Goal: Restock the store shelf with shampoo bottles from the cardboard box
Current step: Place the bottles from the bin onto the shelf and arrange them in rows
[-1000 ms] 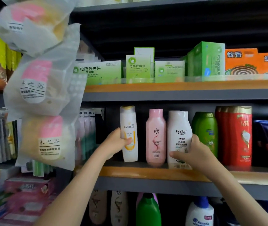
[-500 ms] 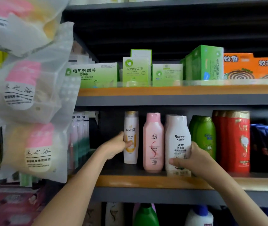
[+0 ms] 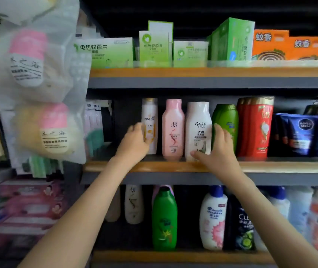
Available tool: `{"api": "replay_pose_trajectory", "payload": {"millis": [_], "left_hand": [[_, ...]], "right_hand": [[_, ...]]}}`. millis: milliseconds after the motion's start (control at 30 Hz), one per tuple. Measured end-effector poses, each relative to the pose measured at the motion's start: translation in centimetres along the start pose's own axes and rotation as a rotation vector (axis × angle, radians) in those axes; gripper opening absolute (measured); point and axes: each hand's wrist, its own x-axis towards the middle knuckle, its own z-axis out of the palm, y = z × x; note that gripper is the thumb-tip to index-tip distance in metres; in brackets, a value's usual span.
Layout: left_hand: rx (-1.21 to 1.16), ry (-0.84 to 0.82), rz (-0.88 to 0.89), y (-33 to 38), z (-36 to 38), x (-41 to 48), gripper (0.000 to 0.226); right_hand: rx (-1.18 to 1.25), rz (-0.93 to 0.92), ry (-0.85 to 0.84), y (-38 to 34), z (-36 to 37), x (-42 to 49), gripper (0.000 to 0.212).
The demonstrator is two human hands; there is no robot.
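Since a moment ago, the right hand (image 3: pixel 217 149) has slid its fingers higher up the right side of the white Racien shampoo bottle (image 3: pixel 198 122), with the thumb low on the front label. It grasps this smooth plastic bottle, which stands upright at the wooden front lip of the middle shelf (image 3: pixel 270 167). The left hand (image 3: pixel 136 141) curls round the slim white Pantene bottle (image 3: pixel 151 117), set farther back on the same shelf; motion blur hides its fingertips. Between the two stands a pink bottle (image 3: pixel 173 128) with rounded shoulders. Just right of the right hand is a glossy green bottle (image 3: pixel 227 120), partly covered by the fingers, then red bottles (image 3: pixel 258 128) with gold caps. At far left hang frosted plastic bags (image 3: pixel 38 74), blurred.
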Motion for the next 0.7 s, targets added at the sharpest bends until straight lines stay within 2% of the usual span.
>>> {"api": "replay_pose_trajectory", "payload": {"millis": [100, 167, 233, 333, 500, 567, 700], "left_hand": [[-0.021, 0.132, 0.144, 0.3, -0.3, -6.3, 0.040], [-0.074, 0.204, 0.190, -0.2, -0.2, -11.0, 0.035], [-0.104, 0.198, 0.167, -1.5, 0.5, -16.1, 0.031], [-0.087, 0.069, -0.031, -4.5, 2.2, -24.5, 0.032], [-0.083, -0.275, -0.452, -13.0, 4.4, -38.7, 0.028], [-0.059, -0.327, -0.609, -16.9, 4.3, -43.8, 0.024], [0.086, -0.507, -0.924, -23.9, 3.4, -51.7, 0.039]], "right_hand": [[0.054, -0.106, 0.126, -1.0, 0.3, -4.1, 0.082], [0.103, -0.170, 0.094, -1.6, 0.9, -7.6, 0.073], [0.154, -0.197, -0.008, -1.9, 2.0, -12.0, 0.068], [0.212, -0.172, -0.257, -2.0, 4.1, -19.4, 0.065], [0.170, -0.057, -0.753, -1.1, 9.4, -32.4, 0.064], [0.160, 0.008, -0.949, -1.6, 11.4, -36.7, 0.066], [0.167, 0.140, -1.262, -2.0, 15.0, -44.8, 0.066]]}}
